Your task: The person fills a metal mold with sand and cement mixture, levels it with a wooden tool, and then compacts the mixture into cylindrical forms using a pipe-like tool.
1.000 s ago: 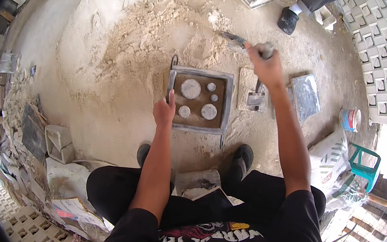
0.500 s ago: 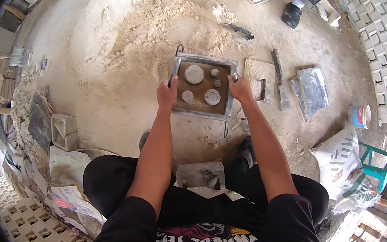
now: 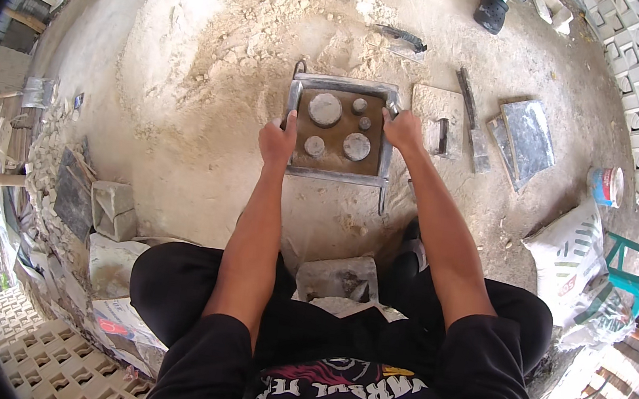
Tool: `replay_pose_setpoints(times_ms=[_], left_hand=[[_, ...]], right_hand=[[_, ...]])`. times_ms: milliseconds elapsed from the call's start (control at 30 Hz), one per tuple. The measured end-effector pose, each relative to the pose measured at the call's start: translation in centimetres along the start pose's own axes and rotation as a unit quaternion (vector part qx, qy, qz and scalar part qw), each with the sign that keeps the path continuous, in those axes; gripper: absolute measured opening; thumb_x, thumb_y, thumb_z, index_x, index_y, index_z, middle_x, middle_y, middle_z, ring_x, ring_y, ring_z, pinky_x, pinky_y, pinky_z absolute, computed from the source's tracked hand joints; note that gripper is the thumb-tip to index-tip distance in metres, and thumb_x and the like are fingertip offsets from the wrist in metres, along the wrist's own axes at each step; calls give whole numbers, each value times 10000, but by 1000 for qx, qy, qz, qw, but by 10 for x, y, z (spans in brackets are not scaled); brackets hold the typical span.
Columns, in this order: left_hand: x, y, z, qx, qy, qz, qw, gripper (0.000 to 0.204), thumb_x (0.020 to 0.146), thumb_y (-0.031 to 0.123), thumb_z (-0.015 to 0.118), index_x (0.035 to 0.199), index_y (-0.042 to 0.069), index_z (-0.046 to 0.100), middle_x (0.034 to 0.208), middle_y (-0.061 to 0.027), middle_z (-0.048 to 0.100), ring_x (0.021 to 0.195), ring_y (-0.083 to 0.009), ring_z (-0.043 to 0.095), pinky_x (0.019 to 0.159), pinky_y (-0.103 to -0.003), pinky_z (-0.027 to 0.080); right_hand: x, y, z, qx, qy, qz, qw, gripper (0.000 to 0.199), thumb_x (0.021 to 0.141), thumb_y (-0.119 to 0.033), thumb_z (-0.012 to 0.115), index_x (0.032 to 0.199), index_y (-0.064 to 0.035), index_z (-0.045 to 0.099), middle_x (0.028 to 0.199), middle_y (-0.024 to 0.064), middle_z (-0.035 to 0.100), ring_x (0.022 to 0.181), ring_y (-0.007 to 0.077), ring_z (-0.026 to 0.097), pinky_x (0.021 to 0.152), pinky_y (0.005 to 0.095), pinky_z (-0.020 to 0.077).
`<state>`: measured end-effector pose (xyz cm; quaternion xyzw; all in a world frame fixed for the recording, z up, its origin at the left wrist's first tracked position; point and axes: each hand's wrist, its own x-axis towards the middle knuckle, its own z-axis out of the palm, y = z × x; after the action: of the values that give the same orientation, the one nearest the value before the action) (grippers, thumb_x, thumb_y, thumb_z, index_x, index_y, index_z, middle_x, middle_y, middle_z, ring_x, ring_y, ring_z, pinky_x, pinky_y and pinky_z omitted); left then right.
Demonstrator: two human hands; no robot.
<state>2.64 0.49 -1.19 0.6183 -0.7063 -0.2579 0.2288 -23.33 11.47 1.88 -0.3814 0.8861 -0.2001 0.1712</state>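
Head view: person is crouching over a square metal mould [image 3: 340,132] sitting on the sandy floor.
Sand heap [image 3: 220,36]: is spreading behind and left of the mould, touching its far rim.
Mould: is showing a brown bed with four grey round plugs; a handle is sticking out toward the person from its near right corner.
Flat slab [image 3: 435,118]: is lying just right of the mould, a long tool beside it.
Left hand [image 3: 277,138]: is curling closed over the mould's left rim.
Right hand [image 3: 403,128]: is gripping the mould's right rim, fingers folded.
Handling advice: keeping both grips level seems wise.
Open room: bare ground is lying near of the mould; right side is crowded.
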Motion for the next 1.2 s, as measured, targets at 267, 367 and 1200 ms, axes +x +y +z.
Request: replay_pose_setpoints(times_ms=[267,367,1200], left_hand=[[22,32,16,19,-24,-87,996,649,908,573,436,960,-34,661,916,-276,664,942,-432,636,815,-499,488],[18,41,18,18,-38,-131,991,614,936,534,404,1071,-19,632,992,-275,652,1000,-421,617,843,-494,468],[-10,92,-41,87,-108,-120,983,515,951,405,441,1215,-38,445,1238,-233,503,1174,-391,481,957,-538,385]], right_hand=[[23,4,-15,-24,-76,-20,997,627,863,-512,588,855,109,671,874,341,640,878,469,636,826,475,508],[23,3,-22,21,-115,5,993,706,820,-561,631,848,144,656,857,332,649,867,431,660,803,463,518],[18,-26,-99,39,-141,82,986,527,842,-493,662,832,32,708,704,201,670,735,297,685,715,381,515]])
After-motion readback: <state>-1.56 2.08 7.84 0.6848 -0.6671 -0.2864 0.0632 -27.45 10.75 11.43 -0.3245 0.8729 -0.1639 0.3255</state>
